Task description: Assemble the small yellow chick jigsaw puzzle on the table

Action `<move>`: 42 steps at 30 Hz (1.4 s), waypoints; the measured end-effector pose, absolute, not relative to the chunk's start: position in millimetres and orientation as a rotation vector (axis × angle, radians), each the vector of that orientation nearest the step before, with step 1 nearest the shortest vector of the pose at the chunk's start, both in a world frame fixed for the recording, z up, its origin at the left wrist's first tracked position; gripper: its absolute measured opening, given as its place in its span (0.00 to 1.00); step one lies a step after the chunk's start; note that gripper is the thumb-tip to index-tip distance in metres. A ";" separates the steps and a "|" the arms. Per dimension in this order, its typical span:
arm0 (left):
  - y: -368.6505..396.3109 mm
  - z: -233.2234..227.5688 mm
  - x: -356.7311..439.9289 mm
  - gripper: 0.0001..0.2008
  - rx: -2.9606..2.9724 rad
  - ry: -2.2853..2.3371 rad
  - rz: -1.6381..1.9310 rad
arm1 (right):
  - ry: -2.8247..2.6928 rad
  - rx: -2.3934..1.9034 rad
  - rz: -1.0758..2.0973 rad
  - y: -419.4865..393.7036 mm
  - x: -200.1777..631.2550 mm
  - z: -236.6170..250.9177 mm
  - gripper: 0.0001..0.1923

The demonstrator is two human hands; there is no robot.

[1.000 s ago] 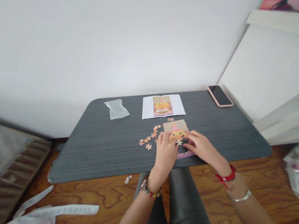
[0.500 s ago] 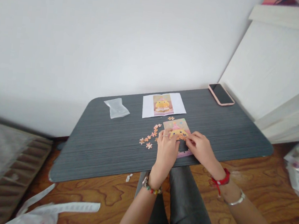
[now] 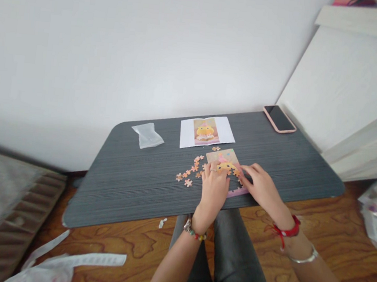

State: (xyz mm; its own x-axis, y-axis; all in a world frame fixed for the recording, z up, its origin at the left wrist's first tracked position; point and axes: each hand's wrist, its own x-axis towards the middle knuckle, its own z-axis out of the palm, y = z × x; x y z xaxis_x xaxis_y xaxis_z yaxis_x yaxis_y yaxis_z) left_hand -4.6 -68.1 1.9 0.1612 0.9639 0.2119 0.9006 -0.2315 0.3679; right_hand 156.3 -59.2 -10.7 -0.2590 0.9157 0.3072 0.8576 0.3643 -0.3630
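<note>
A partly assembled jigsaw puzzle (image 3: 225, 156) lies near the front of the dark table, showing a yellow figure with a pink hat and a pink lower border. Within its lower half there is a gap where the table shows. My left hand (image 3: 215, 185) rests over the puzzle's left side, fingers bent down onto it and covering part of it. At the right edge, my right hand (image 3: 261, 183) grips the puzzle between thumb and fingers. Loose jigsaw pieces (image 3: 188, 172) lie in a rough line left of my left hand, and another piece (image 3: 216, 148) sits above the puzzle.
Behind the puzzle lies a creased paper sheet (image 3: 186, 134) with the printed picture. A translucent bag (image 3: 147, 136) is at the table's (image 3: 131, 175) back left, and a phone in a pink case (image 3: 280, 119) at back right. White scraps (image 3: 162, 222) lie on the floor.
My right hand has shifted right, from the puzzle's middle to its right edge. My left hand has moved slightly right. The puzzle's lower pink border has slid a little rightward.
</note>
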 end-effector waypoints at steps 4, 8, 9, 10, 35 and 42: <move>-68.4 2.0 -6.2 0.08 2.275 1.861 0.616 | -2.287 -1.446 0.285 -47.8 161.6 -12.7 0.11; -68.6 2.2 -7.8 0.08 2.279 1.856 0.613 | -2.315 -1.438 0.371 -39.9 162.8 -12.6 0.07; -68.7 2.1 -7.9 0.08 2.278 1.855 0.615 | -2.313 -1.443 0.374 -39.1 162.3 -12.5 0.07; -68.7 2.0 -7.9 0.08 2.276 1.855 0.616 | -2.312 -1.446 0.370 -38.7 161.6 -12.5 0.07; -68.7 2.4 -4.1 0.11 2.358 1.788 0.620 | -2.383 -1.527 0.170 -40.6 146.5 -10.1 0.06; -68.6 2.5 -2.8 0.13 2.389 1.796 0.585 | -2.365 -1.472 0.206 -41.7 147.7 -12.1 0.09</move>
State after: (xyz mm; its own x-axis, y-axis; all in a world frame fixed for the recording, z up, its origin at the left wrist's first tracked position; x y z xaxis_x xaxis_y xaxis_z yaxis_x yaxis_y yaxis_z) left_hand -2.8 -68.6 2.5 0.2324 0.9414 0.2444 0.9048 -0.3014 0.3009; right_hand 147.7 -41.7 -12.1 -0.4011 0.8909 0.2132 0.8405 0.4504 -0.3011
